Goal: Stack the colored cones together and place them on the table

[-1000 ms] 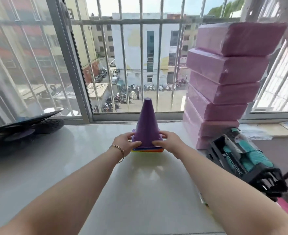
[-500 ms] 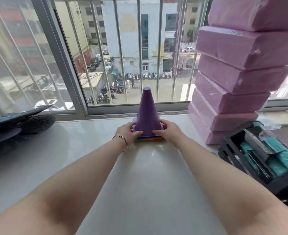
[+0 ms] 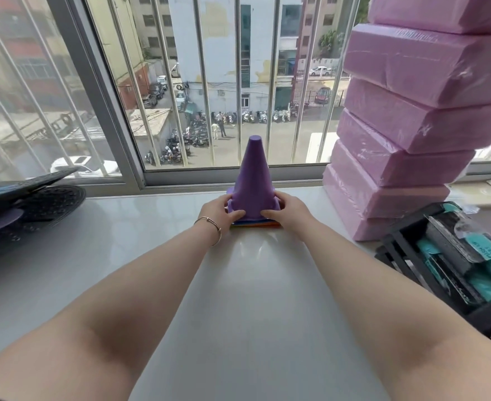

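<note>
A stack of nested cones (image 3: 253,180) stands upright on the white table (image 3: 253,299), close to the window sill. The purple cone is outermost; blue, yellow and orange base edges show beneath it. My left hand (image 3: 219,211), with a thin bracelet at the wrist, grips the left side of the stack's base. My right hand (image 3: 289,209) grips the right side of the base. Both thumbs press on the purple base flange. The cones inside are hidden apart from their rims.
A tall, leaning pile of pink wrapped blocks (image 3: 406,134) rises just right of the cones. A black crate with teal rolls (image 3: 455,259) sits at the right edge. Dark round mats (image 3: 27,201) lie at the left. The barred window (image 3: 224,82) is behind.
The cone stack and both hands sit farther toward the window than before, and the camera has tilted down and closer. Both hands keep their hold on the base.
</note>
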Action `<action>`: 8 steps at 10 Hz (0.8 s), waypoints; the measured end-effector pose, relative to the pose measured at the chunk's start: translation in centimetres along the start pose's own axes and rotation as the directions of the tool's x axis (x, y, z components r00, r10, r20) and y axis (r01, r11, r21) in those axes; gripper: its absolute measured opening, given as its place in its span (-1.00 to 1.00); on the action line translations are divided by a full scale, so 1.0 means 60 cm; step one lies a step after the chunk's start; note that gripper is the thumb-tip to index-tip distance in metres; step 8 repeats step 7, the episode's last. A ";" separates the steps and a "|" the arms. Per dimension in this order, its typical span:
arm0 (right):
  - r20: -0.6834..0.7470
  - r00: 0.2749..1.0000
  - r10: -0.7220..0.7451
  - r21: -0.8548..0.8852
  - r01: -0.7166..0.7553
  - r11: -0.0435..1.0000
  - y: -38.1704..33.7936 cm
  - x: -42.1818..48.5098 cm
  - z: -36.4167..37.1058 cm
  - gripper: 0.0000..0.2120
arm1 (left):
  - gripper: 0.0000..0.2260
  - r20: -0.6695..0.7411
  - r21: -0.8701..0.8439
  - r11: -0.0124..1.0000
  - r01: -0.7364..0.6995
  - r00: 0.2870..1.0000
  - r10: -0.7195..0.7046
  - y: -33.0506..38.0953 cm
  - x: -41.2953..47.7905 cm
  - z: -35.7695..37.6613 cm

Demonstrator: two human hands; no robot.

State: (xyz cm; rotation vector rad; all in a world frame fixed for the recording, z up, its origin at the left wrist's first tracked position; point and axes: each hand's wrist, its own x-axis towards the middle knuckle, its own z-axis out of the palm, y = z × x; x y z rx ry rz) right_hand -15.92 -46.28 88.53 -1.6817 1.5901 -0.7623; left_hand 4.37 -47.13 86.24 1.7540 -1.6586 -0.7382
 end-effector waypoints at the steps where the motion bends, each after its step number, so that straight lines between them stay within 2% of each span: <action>1: 0.011 1.000 -0.010 -0.061 0.010 0.998 0.000 -0.004 -0.002 -0.52 | -0.54 0.012 0.042 0.999 -0.005 1.000 0.005 0.001 -0.001 -0.001; 3: -0.042 0.997 -0.064 -0.181 0.055 0.982 -0.013 -0.025 -0.004 -0.51 | -0.54 0.012 0.238 0.970 -0.048 0.999 0.047 0.012 -0.012 -0.004; 4: -0.100 0.984 -0.145 -0.249 0.116 0.961 -0.015 -0.037 -0.001 -0.52 | -0.49 -0.016 0.362 0.931 -0.055 0.998 0.065 0.013 -0.024 -0.010; 5: -0.170 0.972 -0.164 -0.299 0.108 0.948 -0.016 -0.059 0.000 -0.48 | -0.45 -0.052 0.521 0.853 -0.029 0.997 0.065 0.020 -0.052 -0.023; 6: -0.193 0.961 -0.198 -0.397 0.108 0.911 -0.014 -0.084 -0.003 -0.34 | -0.42 -0.119 0.629 0.777 -0.014 0.986 0.114 0.025 -0.084 -0.037; 7: -0.208 0.943 -0.261 -0.510 0.123 0.851 -0.020 -0.117 -0.013 -0.25 | -0.41 -0.181 0.688 0.726 0.006 0.970 0.164 0.034 -0.121 -0.049; 8: -0.208 0.943 -0.261 -0.510 0.123 0.851 -0.020 -0.117 -0.013 -0.25 | -0.41 -0.181 0.688 0.726 0.006 0.970 0.164 0.034 -0.121 -0.049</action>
